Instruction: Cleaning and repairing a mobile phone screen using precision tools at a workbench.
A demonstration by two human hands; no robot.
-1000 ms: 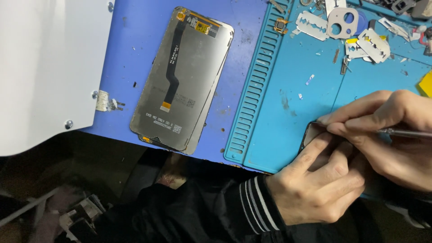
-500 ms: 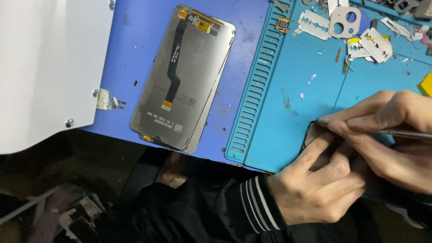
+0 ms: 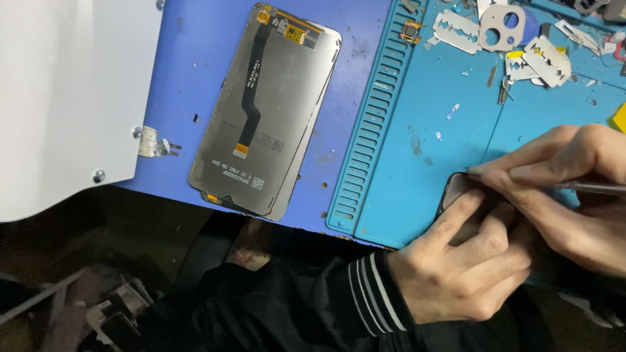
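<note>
My left hand presses down on a dark phone lying on the blue work mat near its front edge; only the phone's rounded corner shows between the fingers. My right hand grips a thin metal tool, whose tip meets the phone's upper edge. A black sleeve with white stripes covers my left wrist. Face down to the left lies a phone screen panel with a black ribbon cable.
A white board with screws covers the left of the blue table. Razor blades, a camera frame piece and small metal scraps lie at the mat's far right. The mat's slotted rim runs down the middle.
Both hands stay on the phone with small finger shifts. The view has drifted slightly; nothing else moved.
</note>
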